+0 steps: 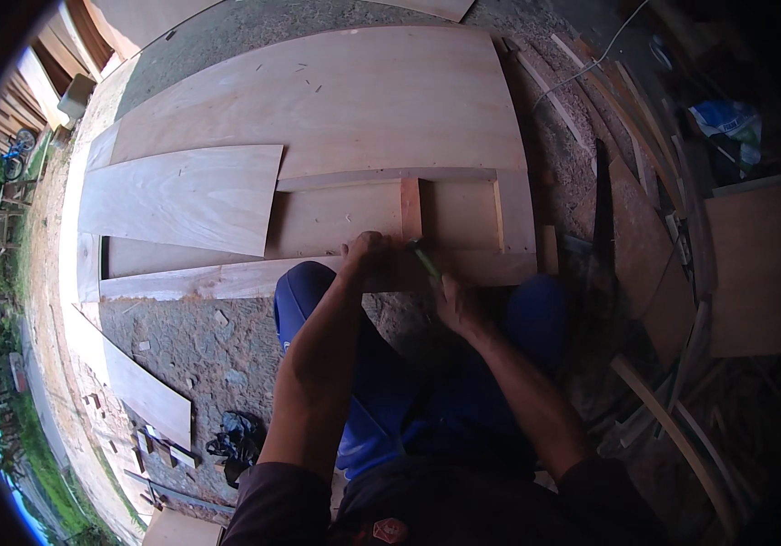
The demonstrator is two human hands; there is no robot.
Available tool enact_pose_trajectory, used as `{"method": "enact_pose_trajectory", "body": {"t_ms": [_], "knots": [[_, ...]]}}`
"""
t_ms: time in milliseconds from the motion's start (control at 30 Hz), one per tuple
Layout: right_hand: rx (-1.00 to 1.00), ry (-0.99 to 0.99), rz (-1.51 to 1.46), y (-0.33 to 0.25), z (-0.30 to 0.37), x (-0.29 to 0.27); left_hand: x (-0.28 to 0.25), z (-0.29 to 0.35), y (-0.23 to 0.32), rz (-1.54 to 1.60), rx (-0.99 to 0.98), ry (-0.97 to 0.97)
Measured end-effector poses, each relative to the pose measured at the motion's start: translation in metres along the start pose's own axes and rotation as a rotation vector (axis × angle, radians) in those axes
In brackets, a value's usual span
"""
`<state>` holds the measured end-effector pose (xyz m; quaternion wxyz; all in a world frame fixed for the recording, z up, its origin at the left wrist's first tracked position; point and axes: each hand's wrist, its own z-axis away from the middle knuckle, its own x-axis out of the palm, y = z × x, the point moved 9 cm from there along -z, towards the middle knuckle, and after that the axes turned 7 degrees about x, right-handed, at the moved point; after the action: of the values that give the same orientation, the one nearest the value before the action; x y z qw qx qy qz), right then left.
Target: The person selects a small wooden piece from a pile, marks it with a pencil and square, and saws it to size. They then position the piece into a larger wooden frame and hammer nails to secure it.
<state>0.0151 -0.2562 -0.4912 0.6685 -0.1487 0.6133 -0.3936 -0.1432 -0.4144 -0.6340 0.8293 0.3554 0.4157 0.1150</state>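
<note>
My right hand (459, 305) is wrapped round the green handle of a hammer (425, 259). Its dark head lies at the near rail of a wooden panel frame (199, 280), close to a reddish crosspiece (410, 207). Just left of the hammer head, my left hand (368, 251) rests closed over the same rail. What its fingers pinch, if anything, is too small to see. A loose thin plywood sheet (181, 196) lies over the left part of the frame, while a large plywood sheet (354, 100) covers its far part.
Long wood strips (627, 118) lie to the right, near a brown board (755, 273) and a blue and white bag (727, 123). A black plastic bag (238, 435) and a plywood offcut (149, 391) are on the rough ground at lower left. My knees straddle the frame's near edge.
</note>
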Motion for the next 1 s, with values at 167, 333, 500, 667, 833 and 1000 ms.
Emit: {"method": "enact_pose_trajectory", "body": {"t_ms": [167, 333, 500, 667, 833, 1000], "knots": [[-0.028, 0.044, 0.074, 0.027, 0.001, -0.002, -0.001, 0.014, 0.051, -0.185, -0.059, -0.059], [0.061, 0.151, -0.059, 0.030, -0.029, -0.015, -0.017, 0.019, 0.070, -0.199, -0.087, 0.041], [0.028, 0.149, -0.064, -0.003, -0.081, -0.040, -0.013, 0.017, 0.062, -0.220, -0.123, 0.037], [-0.057, 0.185, -0.065, -0.042, -0.108, -0.045, -0.013, 0.022, 0.058, -0.220, -0.112, 0.070], [0.017, 0.094, 0.081, -0.008, -0.143, -0.013, -0.007, 0.017, 0.053, -0.208, -0.049, 0.143], [0.070, 0.095, 0.075, -0.006, -0.130, -0.016, 0.001, 0.016, 0.060, -0.167, -0.091, 0.061]]}}
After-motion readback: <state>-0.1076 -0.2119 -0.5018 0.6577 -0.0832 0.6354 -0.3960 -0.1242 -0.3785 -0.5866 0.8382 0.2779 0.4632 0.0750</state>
